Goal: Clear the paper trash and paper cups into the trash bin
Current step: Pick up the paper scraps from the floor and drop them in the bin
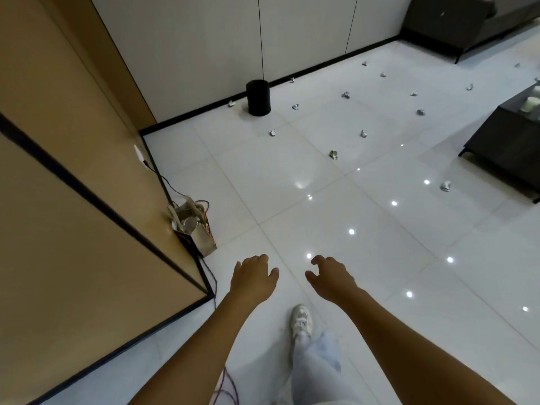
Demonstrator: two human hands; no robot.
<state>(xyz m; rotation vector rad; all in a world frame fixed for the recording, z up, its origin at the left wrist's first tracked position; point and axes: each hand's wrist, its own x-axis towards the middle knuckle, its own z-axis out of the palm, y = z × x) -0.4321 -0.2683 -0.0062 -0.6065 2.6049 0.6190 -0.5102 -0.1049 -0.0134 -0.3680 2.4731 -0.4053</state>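
A black cylindrical trash bin (258,97) stands on the white tile floor by the far wall. Several crumpled paper scraps lie scattered over the floor: one (333,154) nearest me in the middle, one (273,132) in front of the bin, one (445,186) at the right near the dark table. My left hand (253,276) and my right hand (330,276) are stretched out low in front of me, both empty with fingers loosely curled, far from the bin and the scraps.
A tan cabinet (73,200) fills the left side. A paper bag (194,226) with cables sits at its corner. A dark low table (502,144) with cups stands at the right, a dark sofa (455,21) at the back right. My shoe (301,318) is below my hands.
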